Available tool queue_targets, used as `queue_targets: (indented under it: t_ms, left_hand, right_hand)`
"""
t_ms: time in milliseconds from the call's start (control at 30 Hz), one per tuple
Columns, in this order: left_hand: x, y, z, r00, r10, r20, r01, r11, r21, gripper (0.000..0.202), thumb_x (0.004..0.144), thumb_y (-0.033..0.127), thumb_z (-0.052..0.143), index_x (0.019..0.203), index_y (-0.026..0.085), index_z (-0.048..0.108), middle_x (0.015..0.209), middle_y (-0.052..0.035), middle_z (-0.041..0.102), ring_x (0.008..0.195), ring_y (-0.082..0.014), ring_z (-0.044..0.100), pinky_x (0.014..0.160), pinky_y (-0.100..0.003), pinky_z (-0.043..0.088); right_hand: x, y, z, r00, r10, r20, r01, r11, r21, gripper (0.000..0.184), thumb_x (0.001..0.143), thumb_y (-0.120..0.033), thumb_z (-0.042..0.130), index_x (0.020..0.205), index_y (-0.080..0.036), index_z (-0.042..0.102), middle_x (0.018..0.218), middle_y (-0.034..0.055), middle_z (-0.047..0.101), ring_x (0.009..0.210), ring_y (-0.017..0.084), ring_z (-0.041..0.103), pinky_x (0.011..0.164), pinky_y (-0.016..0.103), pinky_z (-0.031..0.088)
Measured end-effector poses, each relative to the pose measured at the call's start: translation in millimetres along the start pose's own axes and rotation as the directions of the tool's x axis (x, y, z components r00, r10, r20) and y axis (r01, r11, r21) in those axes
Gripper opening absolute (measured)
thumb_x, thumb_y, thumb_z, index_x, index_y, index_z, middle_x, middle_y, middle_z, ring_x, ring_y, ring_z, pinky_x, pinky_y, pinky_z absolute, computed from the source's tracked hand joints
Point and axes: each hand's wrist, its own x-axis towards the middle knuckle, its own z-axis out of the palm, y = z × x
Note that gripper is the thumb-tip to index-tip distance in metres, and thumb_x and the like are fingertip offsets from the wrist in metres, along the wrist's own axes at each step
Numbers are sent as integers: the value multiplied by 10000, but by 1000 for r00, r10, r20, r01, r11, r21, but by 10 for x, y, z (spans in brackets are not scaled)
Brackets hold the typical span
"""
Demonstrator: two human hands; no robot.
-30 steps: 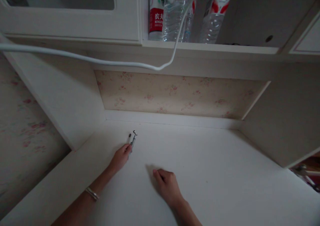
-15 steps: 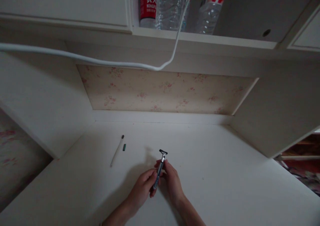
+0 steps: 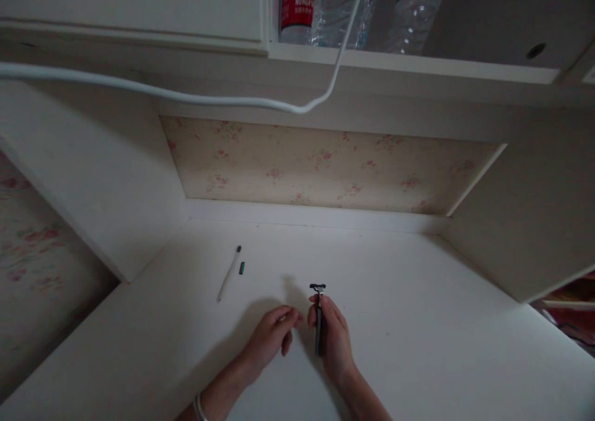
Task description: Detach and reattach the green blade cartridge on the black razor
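Note:
A razor (image 3: 318, 315) with a dark handle and a metal head stands nearly upright in my right hand (image 3: 333, 339), whose fingers wrap round the handle. My left hand (image 3: 273, 336) hovers just to its left, fingers curled and pinched together; whether anything is in them I cannot tell. Both hands are low over the white desk top (image 3: 418, 322). A thin white stick with a dark tip (image 3: 229, 273) lies on the desk to the left, and a small green piece (image 3: 242, 268) lies beside it.
A white cable (image 3: 186, 95) hangs across the niche above the desk. Water bottles (image 3: 325, 5) stand on a shelf overhead. White side panels wall the desk at left and right, with flowered wallpaper (image 3: 325, 167) at the back.
One second ago my left hand reached to the razor at the left. It carried it to the middle, and the razor has passed into my right hand. My left hand has let go.

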Motion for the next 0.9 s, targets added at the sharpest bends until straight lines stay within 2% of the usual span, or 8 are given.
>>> queue_targets:
  t_ms: [100, 233, 400, 533, 667, 900]
  left_hand:
    - [9, 82, -71, 998, -8, -63, -5, 980, -200, 366, 791, 498, 610, 891, 147, 645, 834, -19, 587, 480, -50, 418, 426, -206, 265]
    - [-32, 184, -118, 1000, 6, -16, -11, 928, -373, 388, 784, 455, 654, 1047, 170, 663, 1080, -86, 576, 698, -102, 510, 528, -217, 343]
    - [-52, 178, -139, 990, 76, 119, -11, 880, -475, 446, 776, 419, 688, 1134, 156, 642, 951, -96, 614, 839, -170, 531, 648, -251, 364]
    - [-45, 130, -155, 978, 114, 175, -15, 871, -490, 460, 772, 425, 694, 1130, 141, 644, 872, -71, 595, 800, -157, 517, 670, -259, 356]
    - [-39, 106, -165, 979, 99, 177, 0, 872, -490, 486, 748, 415, 721, 1145, 147, 640, 806, -50, 583, 750, -142, 507, 668, -261, 340]
    - [-46, 131, -163, 975, 87, 206, 24, 874, -486, 479, 720, 402, 750, 1121, 155, 658, 762, -42, 593, 700, -128, 502, 656, -257, 326]
  right_hand:
    - [-22, -12, 13, 999, 0, 34, 1, 999, -34, 318, 870, -480, 563, 866, -167, 625, 516, -50, 469, 463, 95, 394, 466, 204, 311]
    - [-55, 28, 53, 992, 79, 102, -78, 997, -10, 309, 850, -460, 590, 814, -155, 619, 468, -63, 440, 386, 65, 310, 402, 195, 213]
    - [-102, 59, 100, 962, 151, 228, -164, 985, 42, 317, 850, -447, 584, 775, -142, 619, 449, -52, 456, 348, 53, 290, 373, 194, 185]
    - [-131, 44, 121, 935, 205, 288, -246, 962, 114, 295, 854, -417, 588, 748, -142, 611, 459, -44, 466, 344, 51, 303, 361, 189, 185]
    - [-145, 34, 129, 919, 235, 317, -286, 950, 124, 279, 849, -402, 598, 753, -140, 611, 458, -47, 459, 342, 49, 294, 358, 186, 181]
    - [-160, 37, 115, 908, 220, 357, -261, 963, 70, 312, 873, -416, 558, 752, -134, 613, 400, -61, 414, 324, 46, 240, 359, 194, 159]
